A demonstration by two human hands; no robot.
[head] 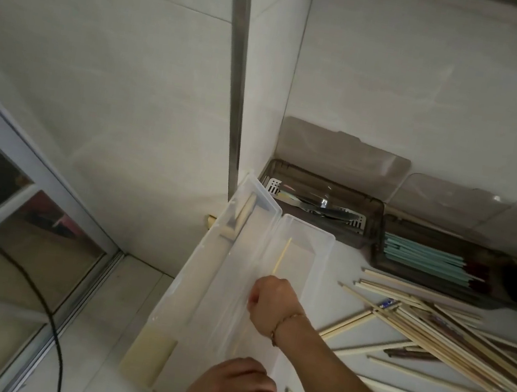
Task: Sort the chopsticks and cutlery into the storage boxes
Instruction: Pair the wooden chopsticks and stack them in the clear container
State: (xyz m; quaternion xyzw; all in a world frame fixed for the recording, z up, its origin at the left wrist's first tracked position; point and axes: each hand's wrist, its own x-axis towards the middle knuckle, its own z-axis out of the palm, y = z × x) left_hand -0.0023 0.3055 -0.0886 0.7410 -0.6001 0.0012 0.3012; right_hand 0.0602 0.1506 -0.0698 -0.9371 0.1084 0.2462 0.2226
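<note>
Over the clear box, the right hand pinches a pale chopstick-like stick; left hand rests curled at its near end, grip unclear; a loose pinch risks dropping the stick outside

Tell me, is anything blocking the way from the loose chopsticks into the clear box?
Nothing visible does. The clear box is open, its lid swung to the left. The loose chopsticks lie just right of it on the counter. The right hand is already over the box, pinching one chopstick.
</note>
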